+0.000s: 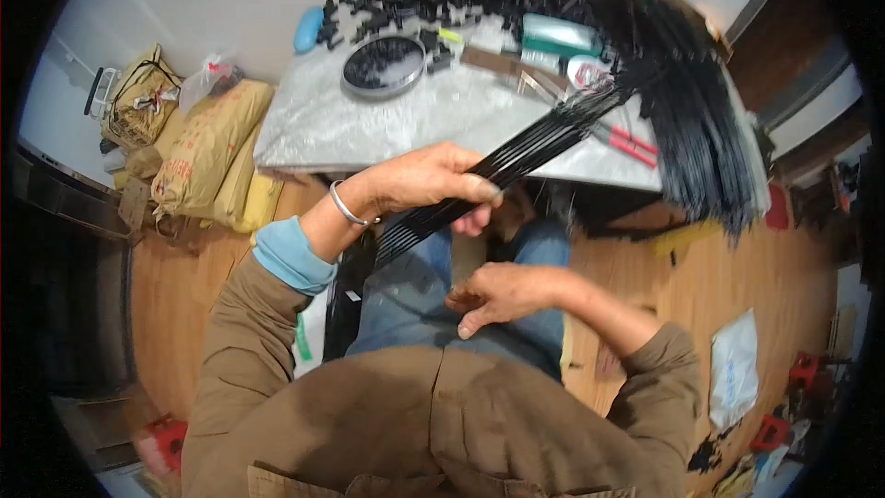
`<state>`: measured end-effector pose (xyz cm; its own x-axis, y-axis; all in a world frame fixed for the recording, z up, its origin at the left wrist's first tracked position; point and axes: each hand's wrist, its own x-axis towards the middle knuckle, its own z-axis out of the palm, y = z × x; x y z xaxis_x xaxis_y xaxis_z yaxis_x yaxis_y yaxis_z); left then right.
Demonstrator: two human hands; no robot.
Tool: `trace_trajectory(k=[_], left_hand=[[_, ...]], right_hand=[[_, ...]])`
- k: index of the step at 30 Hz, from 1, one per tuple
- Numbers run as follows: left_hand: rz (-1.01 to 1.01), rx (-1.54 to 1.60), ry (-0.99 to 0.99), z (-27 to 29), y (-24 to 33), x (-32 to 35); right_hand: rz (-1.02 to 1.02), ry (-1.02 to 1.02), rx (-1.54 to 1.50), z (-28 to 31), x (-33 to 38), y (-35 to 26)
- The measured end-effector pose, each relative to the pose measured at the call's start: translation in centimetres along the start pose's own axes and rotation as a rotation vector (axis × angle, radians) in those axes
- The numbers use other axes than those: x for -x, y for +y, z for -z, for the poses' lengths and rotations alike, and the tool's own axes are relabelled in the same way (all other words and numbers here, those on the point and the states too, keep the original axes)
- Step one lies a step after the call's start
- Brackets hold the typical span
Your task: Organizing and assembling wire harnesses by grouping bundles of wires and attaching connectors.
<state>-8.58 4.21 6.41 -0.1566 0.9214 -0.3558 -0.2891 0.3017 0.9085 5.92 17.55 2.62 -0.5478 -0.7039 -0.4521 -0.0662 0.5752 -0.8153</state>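
Head view: left hand [433, 177] clamped on black strips [516, 157], which slant from above the jeans [396, 304] over the table [304, 124].
Right hand [507, 297]: empty, loosely curled.
Black strand pile [701, 134]: large, table's right; much apparently left, amount done unclear.

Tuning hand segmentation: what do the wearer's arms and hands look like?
Left hand: no glove, silver-coloured wrist bangle. Right hand: no glove, no bangle visible. Left sleeve brown, light-blue cuff at its end; right sleeve brown, no blue showing.
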Motion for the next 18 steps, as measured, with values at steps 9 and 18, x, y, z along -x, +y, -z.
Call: trace_trajectory(k=[9,18], left_hand=[[-0.567,-0.087,0.423,-3.9,-5.1,-6.6],[-0.434,0.258,0.512,-5.5,-15.3,-3.2]], right_hand=[[-0.048,0.516,-0.466,-1.3,-5.0,14.7],[-0.150,0.158,-0.312,-11.7,-8.7,16.5]])
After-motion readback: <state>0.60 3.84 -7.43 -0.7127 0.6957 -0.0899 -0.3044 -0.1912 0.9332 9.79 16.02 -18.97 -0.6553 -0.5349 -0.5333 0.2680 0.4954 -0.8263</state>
